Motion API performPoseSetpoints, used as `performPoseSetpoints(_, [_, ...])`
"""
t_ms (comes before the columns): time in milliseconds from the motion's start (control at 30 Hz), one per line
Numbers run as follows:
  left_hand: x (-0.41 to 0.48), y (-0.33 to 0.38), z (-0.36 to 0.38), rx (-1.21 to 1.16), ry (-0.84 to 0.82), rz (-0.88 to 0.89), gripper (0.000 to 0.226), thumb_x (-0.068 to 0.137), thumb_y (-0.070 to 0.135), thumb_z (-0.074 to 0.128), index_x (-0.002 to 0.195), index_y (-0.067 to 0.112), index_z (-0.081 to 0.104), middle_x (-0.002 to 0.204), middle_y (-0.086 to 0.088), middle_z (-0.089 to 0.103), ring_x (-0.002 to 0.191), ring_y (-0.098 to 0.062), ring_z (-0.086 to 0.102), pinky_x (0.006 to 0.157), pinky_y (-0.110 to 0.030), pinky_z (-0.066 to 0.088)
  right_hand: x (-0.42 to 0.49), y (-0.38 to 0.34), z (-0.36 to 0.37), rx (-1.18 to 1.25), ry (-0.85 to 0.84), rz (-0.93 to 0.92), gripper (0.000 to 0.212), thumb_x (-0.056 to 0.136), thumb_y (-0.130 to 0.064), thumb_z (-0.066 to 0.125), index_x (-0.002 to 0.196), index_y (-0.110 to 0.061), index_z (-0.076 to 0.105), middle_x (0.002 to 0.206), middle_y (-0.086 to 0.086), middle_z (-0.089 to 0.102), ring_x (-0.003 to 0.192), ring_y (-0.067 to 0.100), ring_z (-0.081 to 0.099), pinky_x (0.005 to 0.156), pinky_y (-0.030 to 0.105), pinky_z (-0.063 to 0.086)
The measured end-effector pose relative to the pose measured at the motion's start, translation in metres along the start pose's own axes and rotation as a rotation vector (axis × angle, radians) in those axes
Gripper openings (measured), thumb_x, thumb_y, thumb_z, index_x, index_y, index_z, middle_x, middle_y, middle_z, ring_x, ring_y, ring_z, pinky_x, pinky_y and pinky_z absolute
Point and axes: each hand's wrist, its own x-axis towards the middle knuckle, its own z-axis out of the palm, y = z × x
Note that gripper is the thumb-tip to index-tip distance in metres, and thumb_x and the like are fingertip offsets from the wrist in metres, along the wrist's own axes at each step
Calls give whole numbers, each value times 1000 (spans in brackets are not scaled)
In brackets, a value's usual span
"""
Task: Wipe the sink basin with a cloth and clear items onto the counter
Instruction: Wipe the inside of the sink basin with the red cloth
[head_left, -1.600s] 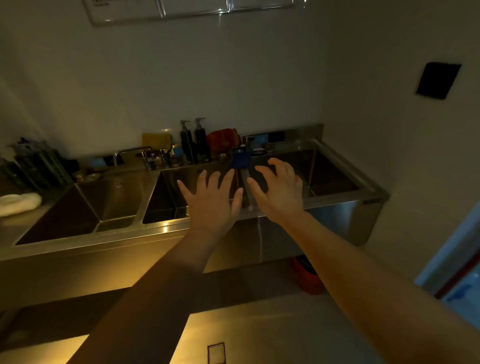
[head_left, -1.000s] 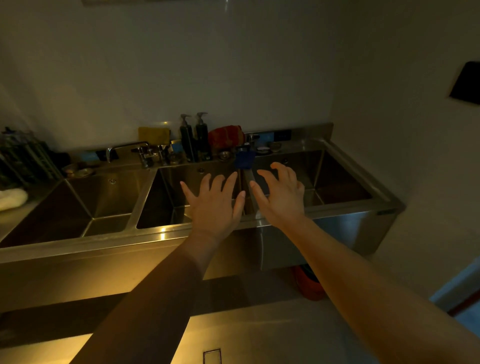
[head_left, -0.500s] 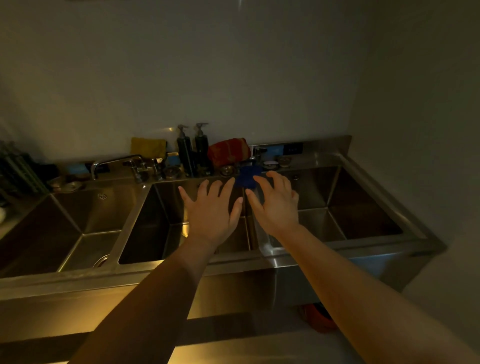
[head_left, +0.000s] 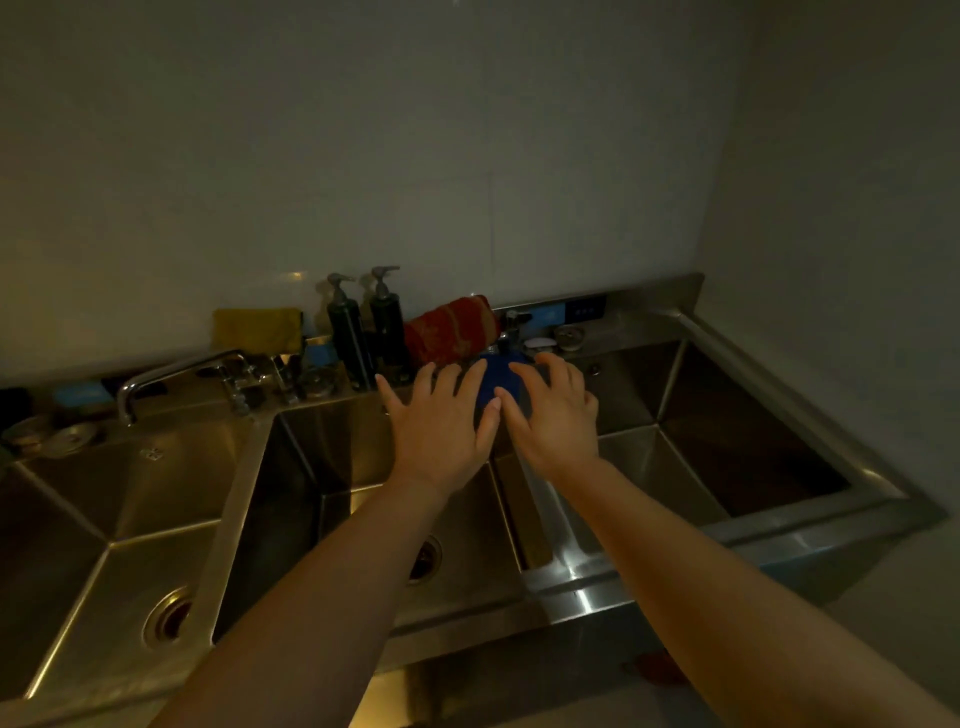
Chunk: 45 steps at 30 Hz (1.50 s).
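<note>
Left hand (head_left: 439, 436), right hand (head_left: 556, 421) nearer blue cloth (head_left: 496, 376) | fingers (head_left: 451, 375) spread, palms down

One head-worn camera looks forward and down (wide-angle, close in) over a three-basin sink (head_left: 571, 592) against the wall (head_left: 467, 156).

Two dark pump bottles (head_left: 345, 332) stand against the wall (head_left: 467, 156), right of what seems a faucet (head_left: 176, 371).

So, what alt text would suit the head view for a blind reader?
A person's left hand and right hand reach, fingers spread, toward a blue cloth at the back of a dim three-basin sink. Two pump bottles, a red cloth and a yellow cloth stand behind.
</note>
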Motion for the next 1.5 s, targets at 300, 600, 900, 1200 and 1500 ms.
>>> performPoseSetpoints(300, [53,-67,36,-20,-22,82,53,93,50,24,141,31,34,136,2,49,133,-25,36,106,-68,3,46,-20,53,-23,13,105,50,93,-52,37,136,-27,42,148,6,29,137,25,21,104,54,26])
performPoseSetpoints(600, [89,-105,75,0,-117,60,51,93,43,38,142,31,31,139,0,44,133,-26,34,106,-68,4,82,-15,94,-27,-29,99,49,91,-44,47,136,-26,42,149,9,27,137,26,19,106,53,25])
performPoseSetpoints(900, [129,-102,104,65,-152,24,59,91,42,49,144,31,25,146,-1,32,139,-24,22,107,-67,2,128,7,124,33,-133,3,54,88,-40,57,137,-25,41,153,9,21,141,26,18,111,55,23])
performPoseSetpoints(1200, [161,-104,130,189,-220,-7,78,84,31,66,146,37,18,154,-6,14,143,-30,7,106,-68,1,162,29,151,23,-215,-51,64,81,-40,66,138,-30,38,152,4,18,141,24,13,110,60,21])
performPoseSetpoints(1500, [167,-100,139,142,-181,24,42,86,30,60,127,34,52,150,-7,30,141,-31,17,104,-65,-7,168,39,170,29,-235,-53,70,77,-38,70,138,-32,35,152,5,17,140,25,13,110,58,23])
